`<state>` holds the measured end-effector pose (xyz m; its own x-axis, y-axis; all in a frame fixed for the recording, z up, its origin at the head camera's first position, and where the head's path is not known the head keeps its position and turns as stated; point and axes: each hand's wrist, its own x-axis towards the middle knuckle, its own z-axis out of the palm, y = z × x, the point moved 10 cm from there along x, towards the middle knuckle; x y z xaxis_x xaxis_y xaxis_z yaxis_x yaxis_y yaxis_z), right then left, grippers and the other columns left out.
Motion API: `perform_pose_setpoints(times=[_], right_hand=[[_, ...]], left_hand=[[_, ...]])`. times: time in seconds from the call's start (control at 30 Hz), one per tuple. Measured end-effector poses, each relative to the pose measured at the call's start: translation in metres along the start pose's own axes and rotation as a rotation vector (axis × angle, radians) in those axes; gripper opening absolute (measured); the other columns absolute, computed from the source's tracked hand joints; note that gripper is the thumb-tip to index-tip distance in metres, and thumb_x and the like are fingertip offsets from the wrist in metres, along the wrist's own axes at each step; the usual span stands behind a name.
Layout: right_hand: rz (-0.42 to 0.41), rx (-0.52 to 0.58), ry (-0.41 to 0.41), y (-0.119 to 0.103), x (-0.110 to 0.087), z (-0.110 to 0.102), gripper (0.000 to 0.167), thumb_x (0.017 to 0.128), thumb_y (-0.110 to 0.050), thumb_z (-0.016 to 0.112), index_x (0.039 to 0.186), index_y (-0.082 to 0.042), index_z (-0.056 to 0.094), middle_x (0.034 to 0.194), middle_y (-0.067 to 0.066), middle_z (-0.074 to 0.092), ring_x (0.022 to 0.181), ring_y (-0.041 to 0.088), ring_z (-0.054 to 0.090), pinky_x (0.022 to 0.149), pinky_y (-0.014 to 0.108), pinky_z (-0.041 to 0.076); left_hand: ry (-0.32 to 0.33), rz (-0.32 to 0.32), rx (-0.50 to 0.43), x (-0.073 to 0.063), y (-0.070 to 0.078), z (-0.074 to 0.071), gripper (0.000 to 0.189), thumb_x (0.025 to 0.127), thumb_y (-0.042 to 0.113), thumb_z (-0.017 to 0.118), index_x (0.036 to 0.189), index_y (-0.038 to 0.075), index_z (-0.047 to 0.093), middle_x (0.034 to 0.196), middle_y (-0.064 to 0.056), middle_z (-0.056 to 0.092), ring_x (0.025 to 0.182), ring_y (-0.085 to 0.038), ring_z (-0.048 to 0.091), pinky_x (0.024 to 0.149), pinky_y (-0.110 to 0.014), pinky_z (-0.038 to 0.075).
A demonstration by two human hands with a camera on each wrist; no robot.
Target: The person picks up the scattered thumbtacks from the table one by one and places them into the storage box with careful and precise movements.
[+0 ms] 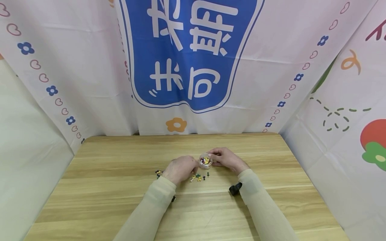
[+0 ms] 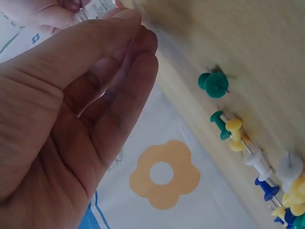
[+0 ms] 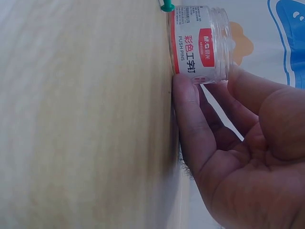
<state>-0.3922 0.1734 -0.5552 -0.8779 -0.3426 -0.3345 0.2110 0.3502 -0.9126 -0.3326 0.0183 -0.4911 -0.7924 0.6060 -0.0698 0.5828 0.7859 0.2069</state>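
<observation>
A clear push pin jar [image 3: 193, 45] with a red and white label stands upright and lidless on the table. Coloured push pins [image 1: 206, 160] fill part of it in the head view. My right hand [image 1: 225, 158] grips the jar's side between thumb and fingers. Close to the jar's left side is my left hand [image 1: 183, 168], its thumb and fingertips drawn together; whether a pin is between them is hidden. Loose push pins [image 1: 198, 177] in green, yellow, white and dark colours lie just in front of the jar. A green push pin [image 3: 167, 5] shows beside its base.
More loose push pins [image 1: 158, 173] lie left of the left hand, partly covered by the wrist. The wooden table [image 1: 114, 167] ends at a printed cloth backdrop [image 1: 250, 83]. Dark wrist devices [image 1: 235, 189] sit under the sleeves.
</observation>
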Motion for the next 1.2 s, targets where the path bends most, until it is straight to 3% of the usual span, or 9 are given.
perform_pose_setpoints(times=[0.2, 0.37, 0.63, 0.87, 1.2], right_hand=[[-0.003, -0.001, -0.001, 0.0, 0.0, 0.0, 0.038, 0.122, -0.014, 0.063, 0.155, 0.005, 0.07, 0.156, 0.029, 0.069, 0.13, 0.028, 0.078, 0.114, 0.039, 0.068], [0.005, -0.003, 0.001, 0.0, 0.0, 0.0, 0.038, 0.122, -0.014, 0.064, 0.155, 0.004, 0.07, 0.155, 0.028, 0.069, 0.129, 0.027, 0.078, 0.114, 0.038, 0.068], [0.002, -0.026, 0.004, 0.0, -0.001, -0.001, 0.038, 0.123, -0.015, 0.063, 0.155, 0.004, 0.07, 0.153, 0.027, 0.069, 0.125, 0.025, 0.078, 0.111, 0.036, 0.069], [-0.008, 0.008, -0.037, 0.002, -0.001, -0.001, 0.04, 0.122, -0.013, 0.059, 0.157, 0.004, 0.068, 0.159, 0.027, 0.069, 0.124, 0.02, 0.079, 0.11, 0.032, 0.069], [-0.026, 0.052, -0.091, 0.001, -0.003, 0.001, 0.038, 0.123, -0.009, 0.058, 0.157, 0.004, 0.068, 0.161, 0.027, 0.068, 0.133, 0.023, 0.078, 0.115, 0.035, 0.067]], left_hand=[[0.021, -0.025, -0.035, -0.002, -0.003, -0.008, 0.008, 0.104, 0.005, 0.087, 0.104, 0.013, 0.088, 0.108, -0.003, 0.086, 0.095, -0.017, 0.078, 0.089, -0.037, 0.071], [0.052, -0.028, -0.035, -0.002, -0.005, -0.014, 0.014, 0.103, 0.007, 0.089, 0.115, 0.013, 0.09, 0.116, -0.004, 0.086, 0.101, -0.019, 0.081, 0.091, -0.036, 0.071], [0.118, -0.031, -0.032, 0.0, -0.007, -0.024, 0.021, 0.107, 0.005, 0.085, 0.122, 0.018, 0.091, 0.115, -0.003, 0.085, 0.096, -0.016, 0.079, 0.085, -0.037, 0.071], [0.136, -0.002, -0.044, 0.002, -0.005, -0.028, 0.019, 0.109, 0.005, 0.082, 0.125, 0.013, 0.087, 0.122, -0.005, 0.086, 0.11, -0.023, 0.084, 0.097, -0.039, 0.072], [0.192, 0.037, -0.042, 0.006, 0.004, -0.03, 0.017, 0.11, 0.006, 0.081, 0.125, 0.013, 0.085, 0.124, -0.005, 0.085, 0.113, -0.024, 0.084, 0.1, -0.039, 0.072]])
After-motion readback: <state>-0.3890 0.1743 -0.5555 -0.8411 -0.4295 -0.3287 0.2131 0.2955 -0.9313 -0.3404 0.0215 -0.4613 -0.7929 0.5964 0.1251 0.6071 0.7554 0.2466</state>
